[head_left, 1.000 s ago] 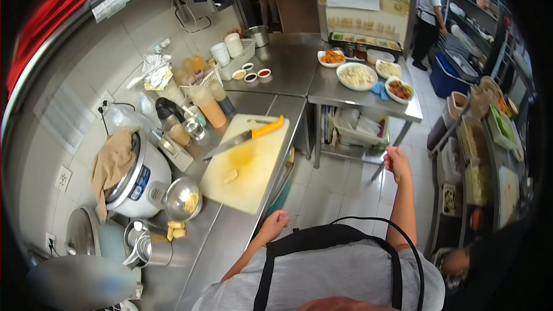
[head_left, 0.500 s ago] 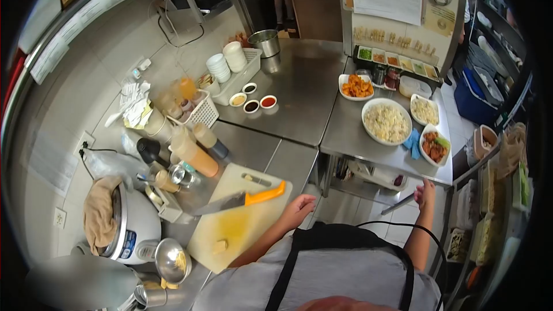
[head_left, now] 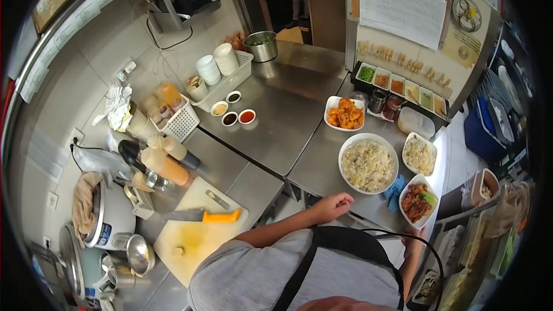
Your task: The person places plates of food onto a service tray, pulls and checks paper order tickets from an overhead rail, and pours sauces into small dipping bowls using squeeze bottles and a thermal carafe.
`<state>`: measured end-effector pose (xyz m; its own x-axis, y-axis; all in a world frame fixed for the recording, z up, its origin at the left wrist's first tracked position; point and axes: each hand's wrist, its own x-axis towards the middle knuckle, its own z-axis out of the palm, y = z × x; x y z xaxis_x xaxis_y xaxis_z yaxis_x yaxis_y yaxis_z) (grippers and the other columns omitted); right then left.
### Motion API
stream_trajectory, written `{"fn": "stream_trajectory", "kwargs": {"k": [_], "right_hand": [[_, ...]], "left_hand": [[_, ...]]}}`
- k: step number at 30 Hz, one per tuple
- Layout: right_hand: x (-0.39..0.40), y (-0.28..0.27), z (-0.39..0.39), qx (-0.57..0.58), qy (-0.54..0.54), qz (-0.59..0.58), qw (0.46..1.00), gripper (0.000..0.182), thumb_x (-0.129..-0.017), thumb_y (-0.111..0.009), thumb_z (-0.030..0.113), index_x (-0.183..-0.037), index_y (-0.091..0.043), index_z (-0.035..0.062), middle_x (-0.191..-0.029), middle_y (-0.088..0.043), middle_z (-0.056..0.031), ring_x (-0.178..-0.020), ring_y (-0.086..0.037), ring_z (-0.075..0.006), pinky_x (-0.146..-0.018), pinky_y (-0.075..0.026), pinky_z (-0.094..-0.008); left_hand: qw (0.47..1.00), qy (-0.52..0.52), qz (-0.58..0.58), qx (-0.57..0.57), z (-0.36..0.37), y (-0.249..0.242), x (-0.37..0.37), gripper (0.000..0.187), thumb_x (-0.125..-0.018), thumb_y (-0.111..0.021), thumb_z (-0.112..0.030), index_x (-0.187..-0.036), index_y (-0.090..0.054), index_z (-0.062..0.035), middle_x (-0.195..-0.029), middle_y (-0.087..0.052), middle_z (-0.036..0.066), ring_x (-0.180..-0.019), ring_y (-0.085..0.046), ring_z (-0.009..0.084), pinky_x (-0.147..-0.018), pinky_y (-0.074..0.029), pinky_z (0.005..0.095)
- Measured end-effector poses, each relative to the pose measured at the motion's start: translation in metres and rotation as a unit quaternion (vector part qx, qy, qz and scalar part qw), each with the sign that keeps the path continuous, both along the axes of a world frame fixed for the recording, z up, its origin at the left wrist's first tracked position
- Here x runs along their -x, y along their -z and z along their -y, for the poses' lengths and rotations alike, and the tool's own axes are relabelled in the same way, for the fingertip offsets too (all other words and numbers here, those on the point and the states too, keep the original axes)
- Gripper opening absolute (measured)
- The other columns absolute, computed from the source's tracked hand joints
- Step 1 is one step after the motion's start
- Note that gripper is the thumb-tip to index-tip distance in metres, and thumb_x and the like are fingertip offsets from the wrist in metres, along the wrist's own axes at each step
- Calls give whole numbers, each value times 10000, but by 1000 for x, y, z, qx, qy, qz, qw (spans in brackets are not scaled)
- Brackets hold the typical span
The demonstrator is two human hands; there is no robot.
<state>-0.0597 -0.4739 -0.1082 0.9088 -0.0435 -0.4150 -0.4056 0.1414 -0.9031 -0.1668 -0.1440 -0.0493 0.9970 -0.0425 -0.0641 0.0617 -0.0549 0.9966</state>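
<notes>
My left hand (head_left: pixel 332 206) hovers over the front edge of the steel table (head_left: pixel 322 164), fingers loosely curled, holding nothing, just below a large white bowl of rice (head_left: pixel 368 165). My right hand (head_left: pixel 412 242) is low at the right, at the table's near corner under a bowl of saucy meat with greens (head_left: pixel 418 200); its fingers are partly hidden. A knife with an orange handle (head_left: pixel 203 215) lies on the yellowish cutting board (head_left: pixel 196 239) to my left.
A plate of orange fried pieces (head_left: pixel 344 113), a smaller rice bowl (head_left: pixel 419 154) and a condiment tray (head_left: pixel 401 86) sit on the table. Sauce cups (head_left: pixel 233 114), squeeze bottles (head_left: pixel 167 167), a rice cooker (head_left: pixel 103 213) and a steel pot (head_left: pixel 261 46) line the left counter.
I have moved forward and right, away from the cutting board. My left hand swung from the board's edge to the table with the bowls. My right hand dropped lower.
</notes>
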Motion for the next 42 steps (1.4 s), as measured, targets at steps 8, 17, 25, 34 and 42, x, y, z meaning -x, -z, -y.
{"fn": "stream_trajectory", "kwargs": {"k": [8,17,25,34,42], "right_hand": [[-23,-32,7,10,-124,-46,991,385,-805,-437,197,-1156,-299,123,-849,-515,-96,-478,-515,-164,-402,-411,-259],[-34,-38,31,-14,-96,-11,995,526,-706,-386,41,-1210,-260,119,-881,-502,-125,-500,-512,-203,-376,-442,-259],[-75,-116,-27,-17,-239,39,970,545,-666,-377,54,-1204,-298,93,-935,-475,-94,-624,-510,-166,-437,-469,-254],[-94,-138,-182,-28,-446,17,895,562,-746,-414,78,-1275,-226,93,-908,-528,-105,-557,-540,-153,-488,-466,-246],[-134,-140,-289,-29,-567,3,823,502,-841,-453,242,-1267,-237,88,-813,-596,-85,-561,-560,-118,-520,-445,-226]], "left_hand": [[999,-24,-12,25,52,13,-47,221,-838,-484,-152,-1016,-470,-21,-830,-501,19,-775,-460,71,-703,-395,221],[995,41,72,-48,77,18,-77,241,-827,-475,-139,-1038,-444,-26,-780,-501,26,-673,-463,80,-605,-406,222],[984,85,-4,154,73,-26,-106,528,-866,-417,-262,-1272,-157,-46,-860,-529,73,-701,-539,126,-605,-452,255],[956,-181,-149,179,-38,-58,-72,469,-776,-380,-111,-1209,-215,-36,-955,-542,146,-662,-597,200,-545,-486,251],[944,-274,-113,145,-149,-74,-65,491,-703,-327,-10,-1189,-256,-31,-987,-523,174,-674,-597,227,-546,-509,255]]}}
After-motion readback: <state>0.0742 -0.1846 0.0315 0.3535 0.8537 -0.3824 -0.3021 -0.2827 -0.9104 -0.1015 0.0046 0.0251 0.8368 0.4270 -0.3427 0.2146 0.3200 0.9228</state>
